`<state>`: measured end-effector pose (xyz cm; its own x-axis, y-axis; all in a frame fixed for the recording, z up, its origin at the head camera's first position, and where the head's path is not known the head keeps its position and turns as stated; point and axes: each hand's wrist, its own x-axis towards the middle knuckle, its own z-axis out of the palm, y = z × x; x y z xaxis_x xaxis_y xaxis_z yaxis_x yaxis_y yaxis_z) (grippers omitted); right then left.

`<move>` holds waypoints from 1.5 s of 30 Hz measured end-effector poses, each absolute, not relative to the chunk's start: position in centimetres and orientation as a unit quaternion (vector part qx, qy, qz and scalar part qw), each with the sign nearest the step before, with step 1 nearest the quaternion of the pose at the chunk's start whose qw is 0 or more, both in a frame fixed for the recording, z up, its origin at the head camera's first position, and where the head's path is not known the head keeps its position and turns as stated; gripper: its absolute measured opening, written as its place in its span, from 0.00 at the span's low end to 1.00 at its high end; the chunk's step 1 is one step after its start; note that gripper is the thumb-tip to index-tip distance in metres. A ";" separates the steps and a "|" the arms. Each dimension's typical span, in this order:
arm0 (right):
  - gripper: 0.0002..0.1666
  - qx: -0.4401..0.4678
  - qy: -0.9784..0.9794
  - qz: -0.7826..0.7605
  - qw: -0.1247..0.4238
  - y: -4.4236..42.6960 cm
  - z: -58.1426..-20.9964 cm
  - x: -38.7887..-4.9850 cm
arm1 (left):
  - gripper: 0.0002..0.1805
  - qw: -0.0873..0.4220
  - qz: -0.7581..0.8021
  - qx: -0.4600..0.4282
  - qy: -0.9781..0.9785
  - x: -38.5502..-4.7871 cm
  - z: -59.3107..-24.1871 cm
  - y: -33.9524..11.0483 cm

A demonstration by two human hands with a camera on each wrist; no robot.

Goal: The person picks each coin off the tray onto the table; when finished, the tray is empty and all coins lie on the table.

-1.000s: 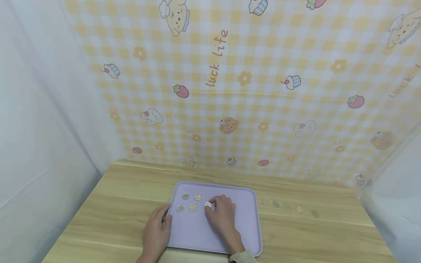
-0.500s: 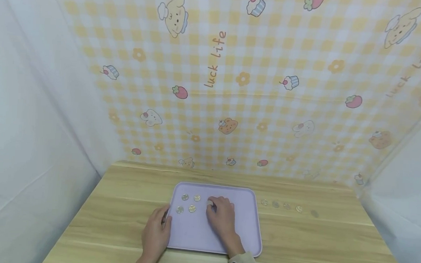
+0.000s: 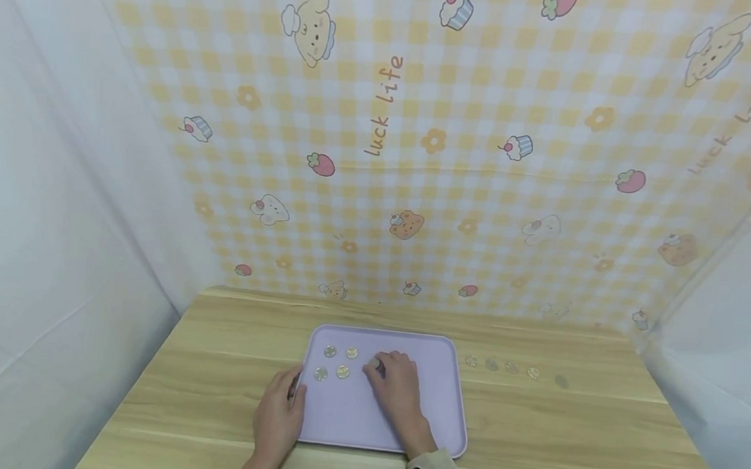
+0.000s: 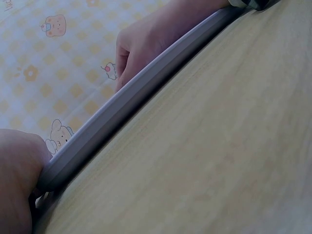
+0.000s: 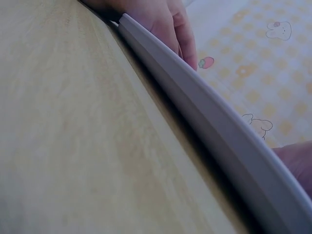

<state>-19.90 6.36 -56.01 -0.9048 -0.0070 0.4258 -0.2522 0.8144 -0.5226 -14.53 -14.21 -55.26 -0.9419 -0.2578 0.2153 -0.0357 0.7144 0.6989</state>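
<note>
A pale purple tray [image 3: 353, 421] lies on the wooden table. At its left edge my left hand [image 3: 278, 410] grips the rim, thumb toward the inside and fingers outside. Over the tray's middle, my right hand [image 3: 400, 392] pinches a small coin [image 3: 374, 363] between thumb and forefinger; the fingers partly hide it. Left of it lie several silvery and gold-toned coins in two short rows, among them a near coin [image 3: 343, 371] and a far coin [image 3: 330, 351]. In the left wrist view the tray's side wall [image 4: 112, 109] hides the right hand's fingertips.
Right of the tray, several more coins stretch in a loose line across the table [image 3: 531, 427], including a gold-toned coin [image 3: 533, 373]. A checked, patterned cloth [image 3: 480, 183] hangs behind the table. White sheets [image 3: 52, 210] hang at both sides.
My right hand has shifted slightly, with the coin still in its fingers; its thumb has moved a little outward. The left hand stays on the tray's edge.
</note>
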 end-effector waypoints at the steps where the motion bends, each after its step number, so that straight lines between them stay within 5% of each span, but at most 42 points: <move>1: 0.10 0.067 -0.930 0.298 0.206 6.4 -56.0 -19.9 | 0.22 0.150 -0.368 0.080 -0.914 -14.5 -55.3 -14.2; 29: 0.13 0.044 -0.915 0.370 0.156 6.0 -55.7 -19.4 | 0.21 0.158 -0.374 0.080 -0.910 -14.1 -56.0 -14.3; 45: 0.15 0.080 -0.903 0.343 0.246 7.1 -55.7 -19.7 | 0.22 0.152 -0.373 0.075 -0.912 -14.6 -55.6 -14.4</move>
